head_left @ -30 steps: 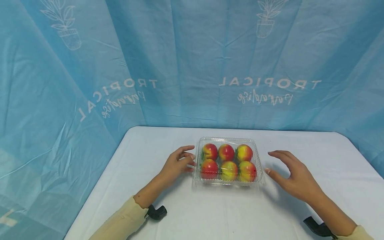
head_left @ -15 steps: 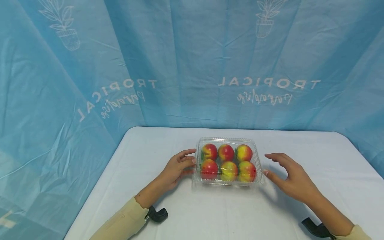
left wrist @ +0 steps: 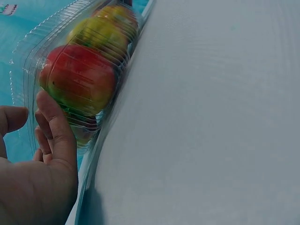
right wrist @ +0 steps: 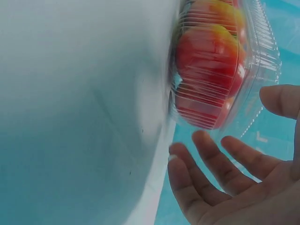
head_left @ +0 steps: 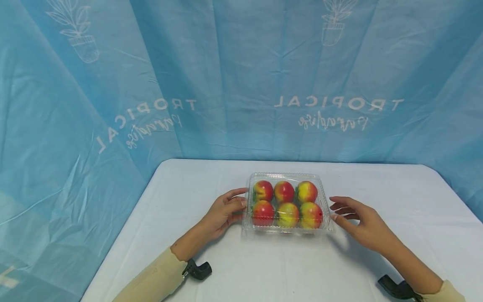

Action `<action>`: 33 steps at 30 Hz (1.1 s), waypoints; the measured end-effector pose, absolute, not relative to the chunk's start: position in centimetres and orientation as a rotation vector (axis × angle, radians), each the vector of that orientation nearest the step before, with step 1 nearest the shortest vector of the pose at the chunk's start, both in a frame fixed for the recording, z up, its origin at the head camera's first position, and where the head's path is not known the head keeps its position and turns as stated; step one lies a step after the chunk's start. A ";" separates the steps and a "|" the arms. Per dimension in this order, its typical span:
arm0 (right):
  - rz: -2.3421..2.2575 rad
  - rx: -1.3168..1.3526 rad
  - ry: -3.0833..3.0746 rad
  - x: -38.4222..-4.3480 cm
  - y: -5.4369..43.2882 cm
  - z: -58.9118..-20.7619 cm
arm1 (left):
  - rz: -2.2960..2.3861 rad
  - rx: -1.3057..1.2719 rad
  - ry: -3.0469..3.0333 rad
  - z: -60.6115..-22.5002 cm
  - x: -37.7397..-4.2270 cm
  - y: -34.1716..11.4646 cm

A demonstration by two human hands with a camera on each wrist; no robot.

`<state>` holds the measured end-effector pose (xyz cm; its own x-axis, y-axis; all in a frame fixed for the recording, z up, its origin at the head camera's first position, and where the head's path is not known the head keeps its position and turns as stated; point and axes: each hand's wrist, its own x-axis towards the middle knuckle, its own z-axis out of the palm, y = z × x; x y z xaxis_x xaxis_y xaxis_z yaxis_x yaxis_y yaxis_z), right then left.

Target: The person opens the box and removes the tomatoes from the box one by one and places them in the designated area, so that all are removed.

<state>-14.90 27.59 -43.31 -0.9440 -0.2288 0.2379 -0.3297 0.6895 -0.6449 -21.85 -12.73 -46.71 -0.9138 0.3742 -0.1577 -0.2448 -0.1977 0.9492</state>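
Observation:
A clear plastic clamshell box (head_left: 283, 230) stands on the table, its lid down. Inside lie red-and-yellow fruits (head_left: 288, 215) in two rows of three, with bits of green among them. My left hand (head_left: 224, 212) is at the box's left side, fingertips against the wall; in the left wrist view its fingers (left wrist: 58, 124) lie nearly straight along the plastic, thumb apart. On the other side my right hand (head_left: 364, 222) has its fingertips right by the box's right edge. The right wrist view shows those fingers (right wrist: 225, 171) spread and loosely bent, holding nothing.
A white cloth covers the table (head_left: 283, 268), which has rounded far corners. Behind and to the left hangs a blue printed curtain (head_left: 245, 84). Black wrist devices (head_left: 199, 269) sit under both forearms near the tan sleeves (head_left: 154, 274).
My left fingers have come up against the box's left side. My right hand has moved left toward its right edge, fingers lower. The box has stayed in place.

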 end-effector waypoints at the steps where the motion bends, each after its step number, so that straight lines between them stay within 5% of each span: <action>1: 1.121 0.436 -2.780 -14.9 27.6 -43.3 | 2.160 0.152 1.673 -46.7 -21.8 -12.7; 16: 2.027 0.297 -2.772 -15.4 28.0 -43.7 | 2.182 0.142 1.622 -46.9 -21.8 -12.7; 33: 2.571 0.724 -2.387 -15.9 29.3 -45.2 | 2.221 0.144 1.587 -47.0 -21.9 -12.6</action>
<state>-15.92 29.29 -45.19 -0.8267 -0.5626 -0.0078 0.0496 -0.0590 -0.9970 -21.91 -12.60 -47.04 -0.9124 0.3814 -0.1487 -0.2642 -0.2713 0.9255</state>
